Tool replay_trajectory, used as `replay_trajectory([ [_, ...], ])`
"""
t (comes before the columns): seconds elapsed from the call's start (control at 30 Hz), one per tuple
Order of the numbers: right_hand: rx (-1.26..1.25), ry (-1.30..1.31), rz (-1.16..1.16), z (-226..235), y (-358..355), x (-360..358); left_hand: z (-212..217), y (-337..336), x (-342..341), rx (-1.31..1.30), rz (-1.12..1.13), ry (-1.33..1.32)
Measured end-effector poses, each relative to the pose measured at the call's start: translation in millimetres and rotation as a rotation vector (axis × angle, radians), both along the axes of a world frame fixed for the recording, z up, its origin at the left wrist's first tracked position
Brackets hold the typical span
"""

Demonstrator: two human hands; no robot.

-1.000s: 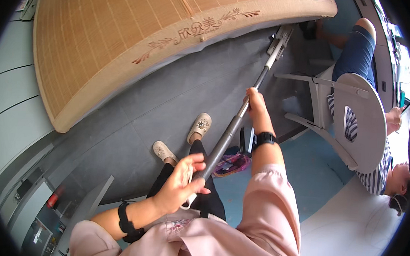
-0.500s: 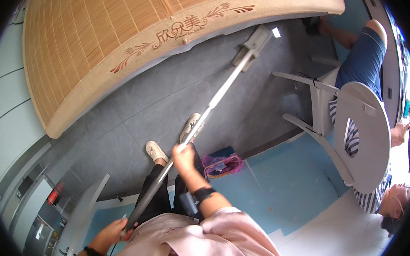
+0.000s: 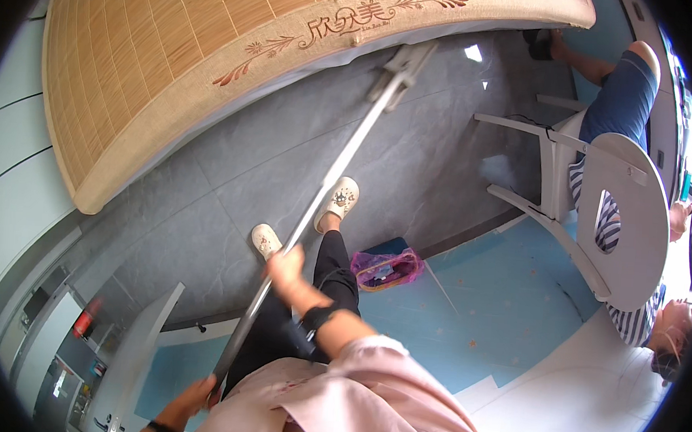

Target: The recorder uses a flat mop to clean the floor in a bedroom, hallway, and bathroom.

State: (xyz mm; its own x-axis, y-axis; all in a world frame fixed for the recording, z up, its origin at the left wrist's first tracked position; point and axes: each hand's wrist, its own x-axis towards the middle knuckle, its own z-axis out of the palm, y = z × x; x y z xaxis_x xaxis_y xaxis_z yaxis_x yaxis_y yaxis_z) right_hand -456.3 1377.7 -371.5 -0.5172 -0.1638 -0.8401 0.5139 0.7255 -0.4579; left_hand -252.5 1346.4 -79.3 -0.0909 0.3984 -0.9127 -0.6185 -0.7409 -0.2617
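A long-handled flat mop (image 3: pixel 333 168) slants across the view from lower left to upper middle. My left hand (image 3: pixel 194 398) is wrapped round the dark end of its pole, close to my waist. Higher up, my right hand (image 3: pixel 286 269) grips the pale pole in front of my legs. The flat mop head (image 3: pixel 403 73) lies on the grey tiled floor (image 3: pixel 262 155), beside the lower edge of the bed (image 3: pixel 134 52). My fingers on both hands are closed, though the right hand is slightly blurred.
A person in a striped top and blue shorts (image 3: pixel 624 94) sits on a white chair (image 3: pixel 627 225) at the right. A pink plastic-lined basket (image 3: pixel 386 271) stands right of my feet. White cabinets (image 3: pixel 9 148) line the left; a white door (image 3: pixel 144 346) stands lower left.
The mop head has moved left, up against the bed's edge. My right hand has shifted left with the pole, while my left hand has dropped slightly.
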Motion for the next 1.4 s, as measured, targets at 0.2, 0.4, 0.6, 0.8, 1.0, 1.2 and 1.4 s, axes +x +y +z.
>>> replay_trajectory([
  [0.2, -0.145, -0.342, -0.068, 77.1, -13.6, 6.6, 40.9, -12.0, -17.5, -0.069, 0.039, -0.094],
  [0.4, -0.184, -0.324, -0.298, 4.2, -61.5, -152.9, -67.1, -9.3, -76.6, -0.251, 0.009, -0.025],
  [0.6, 0.045, -0.292, -0.091, 9.2, -50.5, 24.8, -20.4, 14.3, 67.3, -0.331, -0.161, -0.115],
  [0.8, 0.062, -0.869, -0.099, 146.4, -1.9, 155.2, 107.8, 111.0, 207.3, -0.243, -0.171, -0.339],
  [1.0, -0.11, -0.537, -0.077, 76.2, -56.8, 47.0, 13.6, 9.6, 110.1, -0.164, -0.093, 0.017],
  [1.2, 0.07, -0.381, -0.144, 19.8, -73.9, 22.6, -7.3, -6.2, 82.1, -0.4, -0.068, -0.173],
  [1.4, 0.069, -0.78, 0.053, 128.5, -25.0, 205.8, 114.4, 77.3, 217.9, -0.295, -0.282, -0.367],
])
